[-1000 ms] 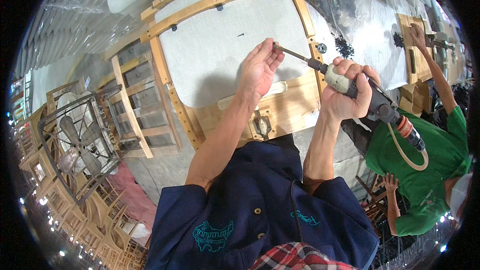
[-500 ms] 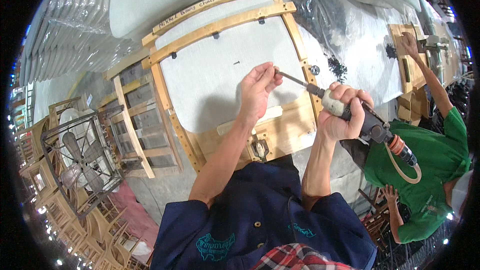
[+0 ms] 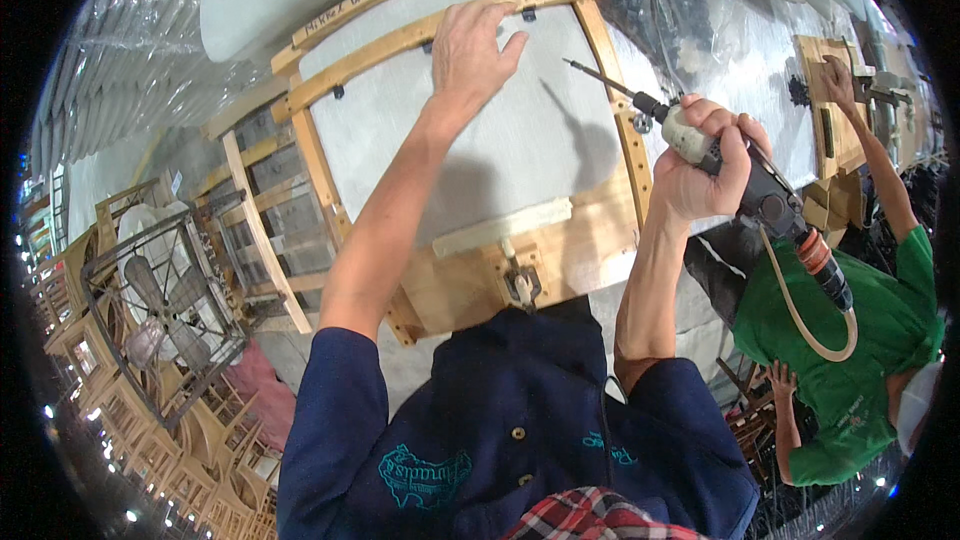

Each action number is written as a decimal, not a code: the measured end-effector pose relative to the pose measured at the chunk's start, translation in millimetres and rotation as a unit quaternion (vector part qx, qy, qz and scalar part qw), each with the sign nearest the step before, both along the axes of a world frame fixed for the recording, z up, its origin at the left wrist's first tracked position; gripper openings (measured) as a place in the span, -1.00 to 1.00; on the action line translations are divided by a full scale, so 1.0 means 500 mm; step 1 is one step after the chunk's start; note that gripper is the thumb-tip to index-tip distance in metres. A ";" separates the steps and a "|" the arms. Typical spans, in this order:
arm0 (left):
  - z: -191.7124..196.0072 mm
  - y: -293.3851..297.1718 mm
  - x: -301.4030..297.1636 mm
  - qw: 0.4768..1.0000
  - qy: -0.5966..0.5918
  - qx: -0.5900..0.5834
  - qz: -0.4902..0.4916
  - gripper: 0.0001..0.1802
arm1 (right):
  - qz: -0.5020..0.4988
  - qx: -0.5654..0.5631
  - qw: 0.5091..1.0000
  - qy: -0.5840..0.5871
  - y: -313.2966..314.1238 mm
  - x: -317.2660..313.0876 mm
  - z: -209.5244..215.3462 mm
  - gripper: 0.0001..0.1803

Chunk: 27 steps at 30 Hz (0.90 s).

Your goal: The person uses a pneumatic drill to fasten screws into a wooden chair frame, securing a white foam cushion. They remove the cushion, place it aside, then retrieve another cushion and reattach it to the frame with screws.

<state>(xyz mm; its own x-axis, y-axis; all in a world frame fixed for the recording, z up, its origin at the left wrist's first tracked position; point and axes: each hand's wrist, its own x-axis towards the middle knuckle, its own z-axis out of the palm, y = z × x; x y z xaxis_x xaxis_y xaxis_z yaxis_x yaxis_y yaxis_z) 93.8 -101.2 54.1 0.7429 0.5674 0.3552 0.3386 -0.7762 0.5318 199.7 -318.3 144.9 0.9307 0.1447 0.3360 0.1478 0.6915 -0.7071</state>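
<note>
A pale grey fabric-covered panel lies inside a wooden frame jig. My left hand reaches over it to the jig's curved crossbar, its thumb held apart from the fingers. The fingertips are at the bar beside a small black bracket; whether something small is under them cannot be seen. In my right hand is a power screwdriver, gripped around its body with a hose at its rear. Its long bit points left above the panel, with the tip bare.
A toggle clamp sits at the jig's near edge. Plastic-wrapped panels are stacked at left, behind a metal-framed fan. At right, a co-worker in a green shirt reaches to a wooden board.
My left hand has left the bit tip and moved up and left to the crossbar. The screwdriver has shifted right. A loose screw seen on the panel before is out of sight.
</note>
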 end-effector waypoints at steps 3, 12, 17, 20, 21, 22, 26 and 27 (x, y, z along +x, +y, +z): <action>-0.031 0.074 0.055 0.995 -0.038 0.084 -0.047 -0.44 | -0.019 -0.013 0.999 -0.039 0.036 0.022 -0.020 -0.71; -0.093 0.078 0.096 0.996 -0.046 0.042 -0.060 -0.51 | -0.012 -0.012 0.998 -0.056 0.136 0.070 -0.067 -0.71; -0.108 0.076 0.103 0.995 -0.067 0.064 -0.040 -0.57 | -0.002 -0.030 0.997 -0.071 0.161 0.082 -0.096 -0.68; -0.110 0.076 0.105 0.994 -0.070 0.075 -0.035 -0.57 | 0.007 -0.016 0.997 -0.076 0.177 0.086 -0.100 -0.68; -0.111 0.077 0.104 0.994 -0.071 0.079 -0.035 -0.57 | 0.004 -0.028 0.996 -0.086 0.179 0.087 -0.102 -0.68; -0.112 0.077 0.103 0.993 -0.072 0.083 -0.035 -0.57 | 0.002 -0.041 0.995 -0.096 0.182 0.088 -0.104 -0.68; -0.118 0.080 0.101 0.995 -0.059 0.079 -0.033 -0.57 | -0.037 -0.116 0.983 -0.138 0.186 0.087 -0.125 -0.67; -0.117 0.080 0.102 0.995 -0.055 0.077 -0.032 -0.57 | -0.046 -0.133 0.979 -0.146 0.186 0.088 -0.130 -0.66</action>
